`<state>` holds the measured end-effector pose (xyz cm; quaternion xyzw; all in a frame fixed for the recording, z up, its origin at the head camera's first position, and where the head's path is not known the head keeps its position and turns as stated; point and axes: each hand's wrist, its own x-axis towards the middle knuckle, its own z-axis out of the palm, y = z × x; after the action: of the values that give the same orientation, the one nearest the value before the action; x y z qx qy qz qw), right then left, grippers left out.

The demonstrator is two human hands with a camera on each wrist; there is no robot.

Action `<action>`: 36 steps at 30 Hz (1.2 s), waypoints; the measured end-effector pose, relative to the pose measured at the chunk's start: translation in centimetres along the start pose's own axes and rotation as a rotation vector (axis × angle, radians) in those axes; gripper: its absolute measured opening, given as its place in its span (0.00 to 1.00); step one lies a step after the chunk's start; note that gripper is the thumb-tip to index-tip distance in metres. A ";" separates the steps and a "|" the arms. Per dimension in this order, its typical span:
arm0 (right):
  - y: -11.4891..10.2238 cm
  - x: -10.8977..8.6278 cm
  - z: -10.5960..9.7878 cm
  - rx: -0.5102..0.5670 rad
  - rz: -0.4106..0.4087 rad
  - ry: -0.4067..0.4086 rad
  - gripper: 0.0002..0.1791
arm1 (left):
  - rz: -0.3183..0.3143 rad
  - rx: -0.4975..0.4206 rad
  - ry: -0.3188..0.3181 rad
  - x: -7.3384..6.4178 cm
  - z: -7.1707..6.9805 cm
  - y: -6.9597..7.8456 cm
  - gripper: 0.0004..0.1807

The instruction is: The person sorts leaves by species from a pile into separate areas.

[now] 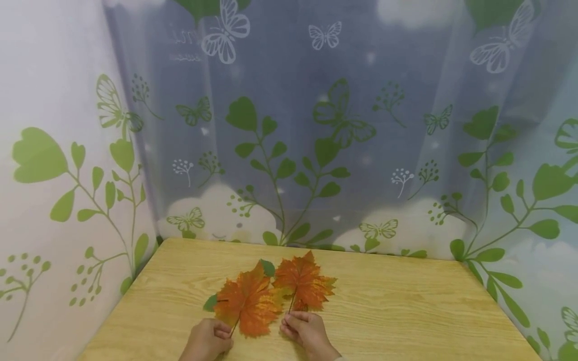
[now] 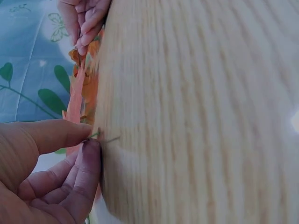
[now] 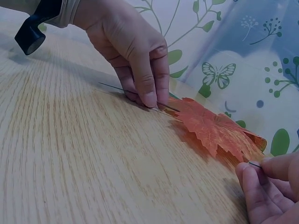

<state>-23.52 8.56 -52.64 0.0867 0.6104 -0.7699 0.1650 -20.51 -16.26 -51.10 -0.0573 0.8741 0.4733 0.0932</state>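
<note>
Two orange artificial maple leaves lie close together on the wooden table, their edges meeting. My left hand (image 1: pixel 208 338) pinches the thin dark stem of the left maple leaf (image 1: pixel 247 303) between thumb and fingertips. With thumb and fingers, my right hand (image 1: pixel 309 331) pinches the stem of the right maple leaf (image 1: pixel 302 280). In the right wrist view the left leaf's stem (image 3: pixel 168 107) runs through the left fingers, its thin end sticking out behind them. Small green leaves (image 1: pixel 267 267) show beside the orange ones; how they are attached is hidden.
The light wooden table (image 1: pixel 406 311) extends to both sides of the hands. A printed curtain (image 1: pixel 289 125) with plants and butterflies stands along its back edge, and a similar one along the left. A black wrist camera (image 3: pixel 35 37) sits on the left wrist.
</note>
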 end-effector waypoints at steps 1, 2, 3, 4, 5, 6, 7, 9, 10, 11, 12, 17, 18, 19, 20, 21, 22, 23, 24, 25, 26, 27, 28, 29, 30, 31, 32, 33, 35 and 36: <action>0.0 0.0 0.0 0.000 0.000 -0.001 0.19 | 0.010 0.012 0.005 0.0 0.0 -0.1 0.08; 0.1 0.0 0.0 0.001 -0.001 -0.004 0.18 | 0.022 0.026 0.012 0.0 0.0 -0.2 0.07; 0.1 0.1 0.0 0.000 -0.002 -0.004 0.18 | 0.036 0.041 0.021 0.0 0.0 -0.2 0.06; 0.1 0.1 0.0 0.000 -0.003 -0.006 0.18 | 0.051 0.055 0.029 0.0 0.0 -0.3 0.05; 0.1 0.1 0.0 -0.001 -0.005 -0.006 0.18 | 0.066 0.068 0.037 0.0 0.0 -0.4 0.05; 0.2 0.1 0.0 -0.001 -0.007 -0.005 0.18 | 0.077 0.075 0.045 -0.1 0.0 -0.4 0.04; 0.2 0.2 0.0 -0.002 -0.008 -0.004 0.17 | 0.083 0.071 0.047 -0.1 0.0 -0.5 0.04; 0.2 0.2 0.1 -0.003 -0.011 -0.003 0.17 | 0.075 0.046 0.040 -0.1 0.1 -0.7 0.04; 0.2 0.2 0.1 -0.004 -0.012 -0.002 0.17 | 0.068 0.027 0.032 -0.2 0.1 -0.8 0.05; 0.2 0.2 0.1 -0.004 -0.013 -0.001 0.17 | 0.057 0.007 0.024 -0.2 0.1 -0.9 0.05; 0.2 0.1 0.1 -0.004 -0.012 -0.001 0.16 | 0.044 -0.016 0.014 -0.1 0.1 -1.0 0.06; 0.2 0.1 0.1 -0.002 -0.007 0.001 0.17 | 0.001 -0.105 -0.043 0.0 -0.2 -1.4 0.06; 0.1 0.1 0.0 -0.003 -0.007 0.004 0.17 | -0.001 -0.122 -0.056 0.0 -0.2 -1.4 0.06; 0.1 0.0 0.0 -0.001 -0.010 0.007 0.17 | -0.002 -0.137 -0.068 0.0 -0.3 -1.4 0.06; 0.0 0.0 0.0 0.001 -0.014 0.010 0.17 | -0.006 -0.151 -0.079 0.0 -0.3 -1.4 0.06; -0.1 -0.1 0.0 0.008 -0.021 0.012 0.17 | -0.008 -0.160 -0.087 0.0 -0.3 -1.4 0.06; -0.3 -0.1 0.0 0.011 -0.028 0.013 0.17 | -0.010 -0.168 -0.094 0.0 -0.3 -1.4 0.06; -0.5 -0.2 0.0 0.012 -0.040 0.011 0.17 | -0.015 -0.174 -0.099 0.0 -0.3 -1.4 0.06; -0.6 -0.2 0.0 0.012 -0.049 0.008 0.18 | -0.019 -0.182 -0.103 0.0 -0.3 -1.3 0.06; -0.9 -0.3 0.0 0.016 -0.058 0.003 0.18 | -0.030 -0.187 -0.105 0.0 -0.3 -1.3 0.06; -1.1 -0.3 0.0 0.016 -0.067 -0.002 0.18 | -0.042 -0.192 -0.107 0.0 -0.4 -1.3 0.06; -1.4 -0.4 0.0 0.016 -0.075 -0.009 0.18 | -0.050 -0.195 -0.109 0.0 -0.4 -1.3 0.06; -1.7 -0.5 0.0 0.012 -0.077 -0.016 0.18 | -0.057 -0.200 -0.109 0.0 -0.4 -1.3 0.06; -2.0 -0.6 0.0 0.009 -0.083 -0.024 0.18 | -0.064 -0.203 -0.108 0.0 -0.4 -1.2 0.06; -2.2 -0.7 0.0 0.013 -0.088 -0.031 0.18 | -0.070 -0.208 -0.109 0.0 -0.5 -1.2 0.06; -2.5 -0.9 0.0 0.010 -0.093 -0.036 0.18 | -0.074 -0.211 -0.110 -0.1 -0.6 -1.2 0.05; -2.8 -1.1 0.0 0.002 -0.097 -0.042 0.18 | -0.072 -0.212 -0.111 -0.1 -0.6 -1.2 0.05; -3.1 -1.3 0.0 -0.003 -0.098 -0.049 0.18 | -0.071 -0.214 -0.113 -0.1 -0.6 -1.2 0.05; -3.6 -1.8 0.0 -0.019 -0.109 -0.056 0.19 | -0.064 -0.221 -0.115 -0.1 -0.6 -1.4 0.06; -3.9 -2.1 0.0 -0.025 -0.114 -0.059 0.19 | -0.061 -0.228 -0.118 -0.1 -0.6 -1.5 0.06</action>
<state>-22.98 9.63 -48.40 0.0266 0.6189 -0.7725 0.1399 -20.19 -17.60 -51.95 -0.0662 0.8054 0.5691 0.1520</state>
